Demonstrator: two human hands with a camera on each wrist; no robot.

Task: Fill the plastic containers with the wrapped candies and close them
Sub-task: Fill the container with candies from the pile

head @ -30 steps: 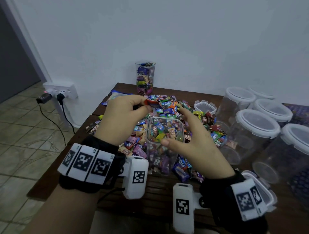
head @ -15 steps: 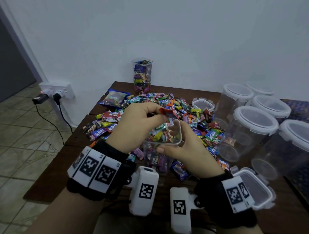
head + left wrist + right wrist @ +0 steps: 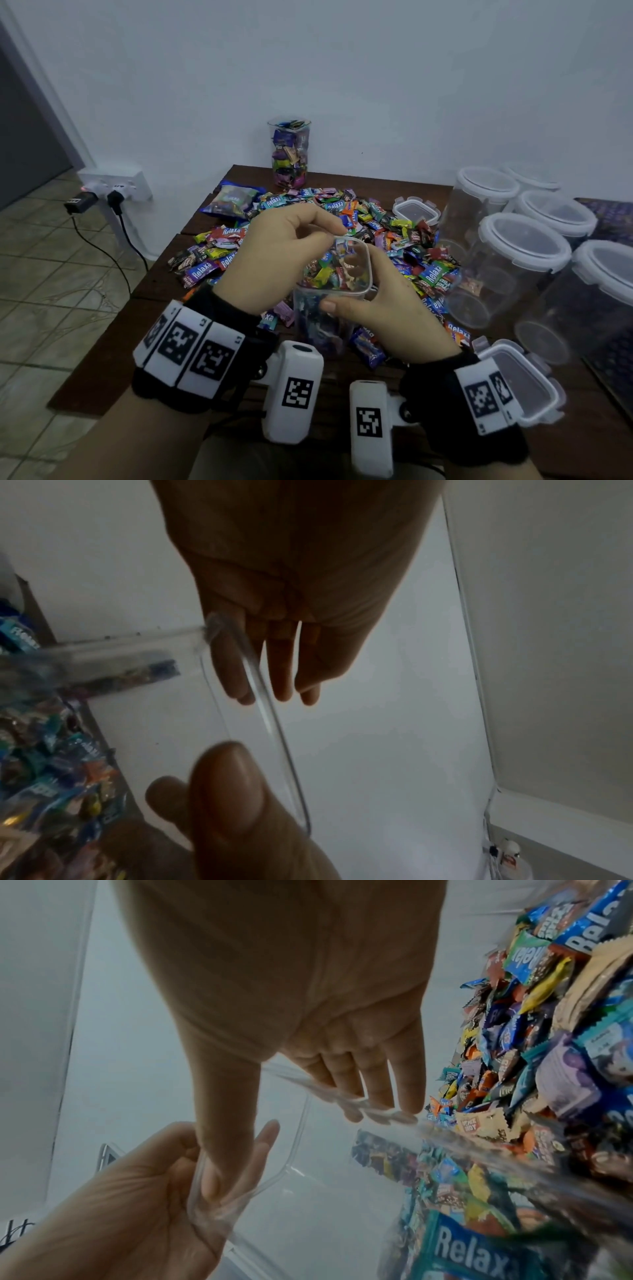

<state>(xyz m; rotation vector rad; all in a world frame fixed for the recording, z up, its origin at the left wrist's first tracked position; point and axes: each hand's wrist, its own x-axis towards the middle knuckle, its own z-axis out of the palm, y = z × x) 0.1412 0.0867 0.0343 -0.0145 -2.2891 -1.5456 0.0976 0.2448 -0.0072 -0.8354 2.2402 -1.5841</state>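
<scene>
Two hands meet over a dark wooden table (image 3: 342,404) heaped with wrapped candies (image 3: 394,240). Empty lidded jars (image 3: 520,260) stand at the right, a filled one (image 3: 290,154) by the wall. At centre, a clear square container (image 3: 334,301), partly filled, is grasped at its rim by the right hand (image 3: 383,308). The left hand (image 3: 274,253) curls its fingertips over the opening; whether it pinches anything is unclear.

A plain white wall (image 3: 376,85) fills the upper frame under dim, bluish light. At lower left lies a beige tiled floor (image 3: 51,291); a dark doorway (image 3: 20,137) stands at the far left edge. A white wall socket (image 3: 114,181) holds black plugs, cables trailing down. The dark wooden surface (image 3: 144,325) sits centre-right.
</scene>
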